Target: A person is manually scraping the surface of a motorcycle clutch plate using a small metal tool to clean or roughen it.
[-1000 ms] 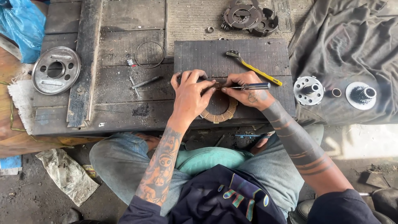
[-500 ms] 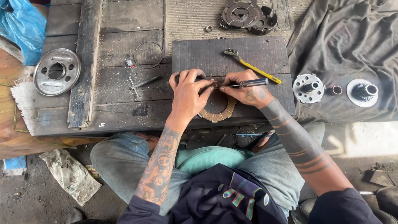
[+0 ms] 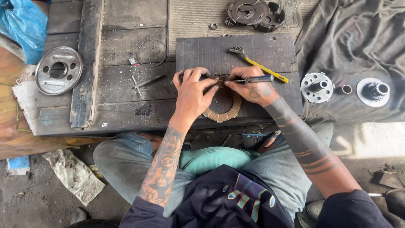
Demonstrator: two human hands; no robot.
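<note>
Hands (image 3: 192,90) unmoved over friction ring (image 3: 223,113)

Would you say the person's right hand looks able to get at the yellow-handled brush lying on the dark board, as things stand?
Probably yes. The yellow-handled brush lies just beyond the right hand on the dark board, nothing between them, but that hand already grips a slim metal tool.

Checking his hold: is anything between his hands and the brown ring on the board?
Nothing visible. The left hand presses directly on the friction ring; the right hand rests at its top edge, holding a screwdriver.
</note>
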